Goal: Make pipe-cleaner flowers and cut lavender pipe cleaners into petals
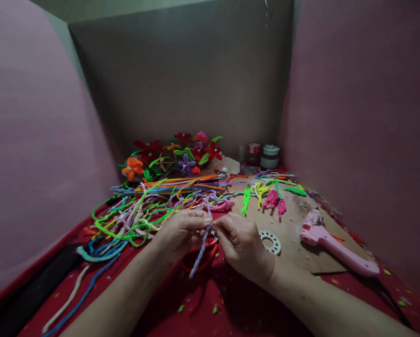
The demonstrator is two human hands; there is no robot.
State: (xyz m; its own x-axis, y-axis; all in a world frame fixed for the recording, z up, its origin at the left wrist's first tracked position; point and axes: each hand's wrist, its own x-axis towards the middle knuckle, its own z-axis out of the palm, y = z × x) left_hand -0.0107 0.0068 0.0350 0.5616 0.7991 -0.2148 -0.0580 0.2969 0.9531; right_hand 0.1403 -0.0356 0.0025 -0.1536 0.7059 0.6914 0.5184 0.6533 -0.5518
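A lavender pipe cleaner (200, 256) runs between my two hands, its lower end hanging down toward the red cloth and its upper end rising above my fingers. My left hand (185, 230) pinches it between thumb and fingertips. Right beside that, my right hand (239, 241) is closed, with thumb and forefinger on the same pipe cleaner where the fingers nearly meet. Under the hands lie red-handled scissors (210, 252), partly hidden by them. A pale ring with holes (270, 242) lies just right of my right hand.
Tangled colourful pipe cleaners (139, 220) spread at the left. Pipe-cleaner flowers (187, 164) stand behind them. A pink glue gun (339, 248) rests on a cardboard sheet (287, 262) at the right, with small green, yellow and pink pieces (271, 199). Jars (270, 157) stand at the back.
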